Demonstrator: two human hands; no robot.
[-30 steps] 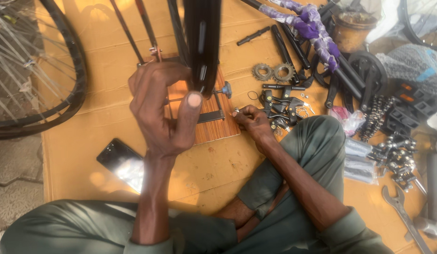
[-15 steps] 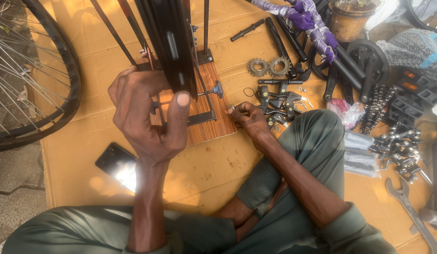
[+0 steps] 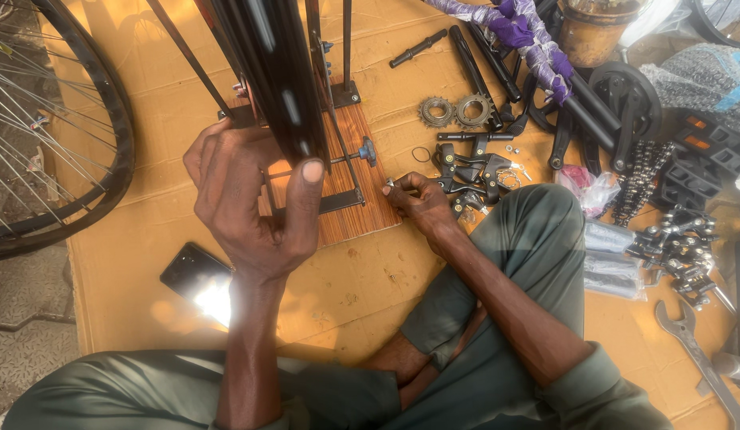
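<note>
Cardboard-covered floor (image 3: 131, 159): left hand (image 3: 254, 203) wraps the black wheel rim (image 3: 270, 76) standing upright in the wooden-base truing stand (image 3: 350, 171), rim running away from the person, right hand (image 3: 418, 199) just right of it, fingers pinched on a small metal part (image 3: 390, 182).

Black rim (image 3: 266, 72), wood-grain board (image 3: 362, 183)

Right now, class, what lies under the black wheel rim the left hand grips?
Under the black wheel rim sits a striped wooden board on cardboard. The left hand and rim cover much of the board.
</note>
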